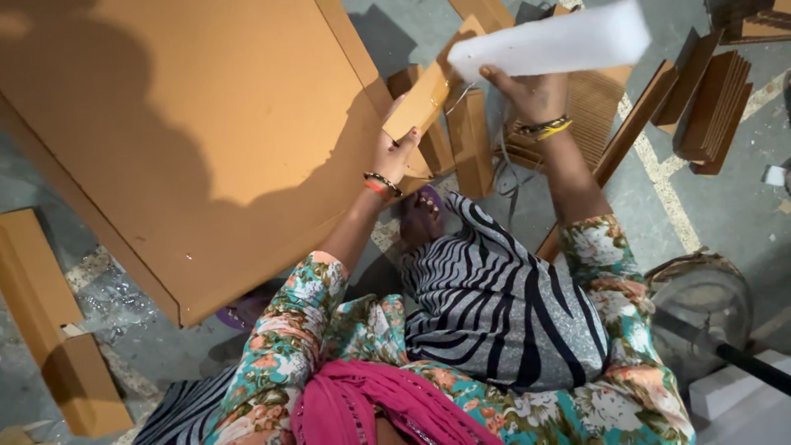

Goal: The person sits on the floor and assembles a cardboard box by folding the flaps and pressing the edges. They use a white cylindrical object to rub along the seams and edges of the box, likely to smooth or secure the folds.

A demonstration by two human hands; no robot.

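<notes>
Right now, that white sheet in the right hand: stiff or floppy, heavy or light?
Probably light: the right hand holds the white sheet up by one edge alone. It looks fairly stiff, staying flat with no droop past the grip. Its thick, foam-like edge suggests it could dent or snap if squeezed hard.

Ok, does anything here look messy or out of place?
Mostly the floor: cardboard strips lie scattered at odd angles, and small scraps and debris litter it by the big sheet. The left hand holds a cardboard piece, the right hand a white sheet.
</notes>
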